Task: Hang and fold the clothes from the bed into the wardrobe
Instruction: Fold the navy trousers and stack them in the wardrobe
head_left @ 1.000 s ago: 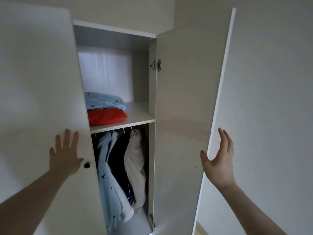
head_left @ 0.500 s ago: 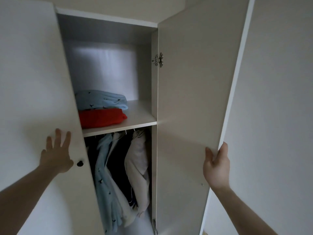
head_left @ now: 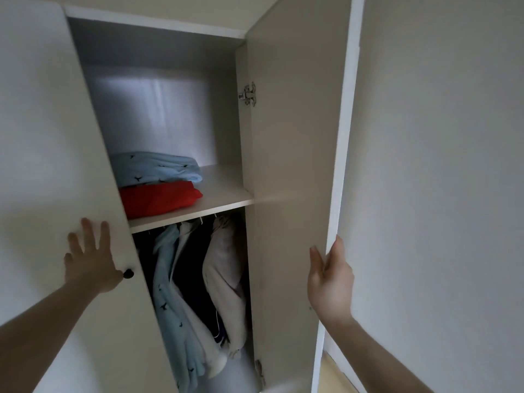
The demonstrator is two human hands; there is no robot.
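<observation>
The wardrobe stands open in front of me. My left hand (head_left: 88, 268) presses flat with spread fingers on the left door (head_left: 42, 137), just beside its black knob (head_left: 128, 273). My right hand (head_left: 330, 282) grips the outer edge of the right door (head_left: 295, 137), thumb on the inner face and fingers round the edge. On the shelf (head_left: 224, 194) a folded light-blue garment (head_left: 156, 168) lies on top of a folded red one (head_left: 158, 198). Below it hang a light-blue patterned garment (head_left: 170, 293), a dark one (head_left: 192, 265) and a beige one (head_left: 226, 273).
A plain white wall (head_left: 439, 165) fills the right side behind the right door. A strip of wooden floor (head_left: 331, 375) shows at the bottom right. The upper compartment above the folded stack holds nothing else. The bed is out of view.
My right hand moved in from open air and took hold of the right door's edge. My left hand stayed flat on the left door by the knob.
</observation>
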